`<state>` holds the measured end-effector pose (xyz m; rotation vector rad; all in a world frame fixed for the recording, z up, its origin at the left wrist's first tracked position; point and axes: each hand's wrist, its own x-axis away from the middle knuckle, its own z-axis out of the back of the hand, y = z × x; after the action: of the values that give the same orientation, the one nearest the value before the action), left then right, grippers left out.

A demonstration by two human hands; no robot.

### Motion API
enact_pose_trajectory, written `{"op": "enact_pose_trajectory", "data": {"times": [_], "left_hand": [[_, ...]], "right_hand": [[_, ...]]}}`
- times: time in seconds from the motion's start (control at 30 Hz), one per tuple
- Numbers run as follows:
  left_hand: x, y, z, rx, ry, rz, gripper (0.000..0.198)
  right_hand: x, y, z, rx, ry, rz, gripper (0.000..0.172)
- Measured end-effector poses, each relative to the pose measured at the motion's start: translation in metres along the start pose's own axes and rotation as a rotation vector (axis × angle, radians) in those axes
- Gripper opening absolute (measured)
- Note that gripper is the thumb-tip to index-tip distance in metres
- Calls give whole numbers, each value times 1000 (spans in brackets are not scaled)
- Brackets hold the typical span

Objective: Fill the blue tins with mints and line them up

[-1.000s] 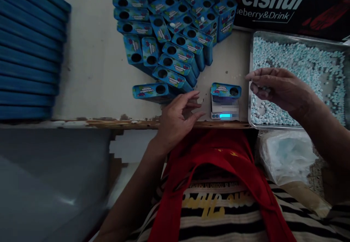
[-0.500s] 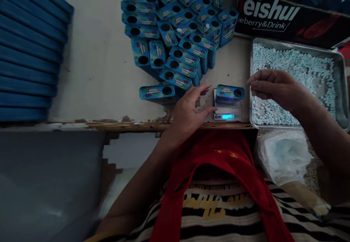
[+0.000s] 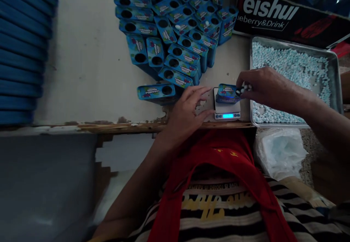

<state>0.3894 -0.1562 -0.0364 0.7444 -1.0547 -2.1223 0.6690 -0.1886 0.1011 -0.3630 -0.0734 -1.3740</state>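
Observation:
A small digital scale (image 3: 228, 110) with a lit blue display lies at the table's front edge. On it stands a blue candy tin (image 3: 226, 94) with a round hole in its top. My right hand (image 3: 264, 86) is at the hole's right side, its fingers closed on several small white and pale-blue candies (image 3: 245, 88). My left hand (image 3: 188, 107) rests on the table left of the scale, fingers apart and holding nothing, thumb near the scale's edge. Left of that hand stands another blue tin (image 3: 155, 92).
Many similar tins (image 3: 182, 52) crowd the table's back middle. At right sits a metal tray (image 3: 340, 89) of pale candies, with a black cardboard box (image 3: 279, 16) behind it. Long blue stacked pieces (image 3: 22, 59) stand at far left. A plastic bag (image 3: 281, 154) is below the tray.
My right hand has moved left from the tray's edge to the hole of the tin on the scale, with candies in its fingers. My left hand has stayed about in place.

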Motion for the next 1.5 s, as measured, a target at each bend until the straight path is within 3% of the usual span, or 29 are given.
{"op": "enact_pose_trajectory", "data": {"times": [0.27,0.37,0.47,0.57,0.63,0.73,0.8,0.9,1.0,1.1,1.27,1.37,1.5], "left_hand": [[2,0,-1,48,11,11,59],[2,1,0,58,13,41,57],[2,2,1,47,14,54,52],[2,4,1,31,6,52,48],[4,5,0,6,16,40,44],[7,8,-3,-19,53,15,40],[11,9,-6,-35,60,20,38],[17,9,-8,-60,60,45,36],[22,8,-9,-53,68,60,37],[22,7,-9,-53,73,67,38],[14,2,-8,-67,48,100,41],[10,-3,-8,-45,52,93,45],[7,-10,-7,-6,14,105,46]], "right_hand": [[-5,-2,2,-237,77,-48,12],[-2,1,5,-487,162,-103,7],[10,23,1,-852,303,-263,9],[28,60,-18,-1233,428,-529,18],[42,82,-40,-1401,423,-657,28],[57,96,-73,-1518,394,-704,40],[62,94,-87,-1545,388,-668,37],[63,83,-91,-1538,366,-607,26],[59,73,-73,-1410,263,-537,27],[50,61,-40,-1068,148,-416,25],[22,27,7,-487,48,-162,4],[9,6,16,-306,20,-61,11],[6,-9,14,-252,60,-59,12]]}}
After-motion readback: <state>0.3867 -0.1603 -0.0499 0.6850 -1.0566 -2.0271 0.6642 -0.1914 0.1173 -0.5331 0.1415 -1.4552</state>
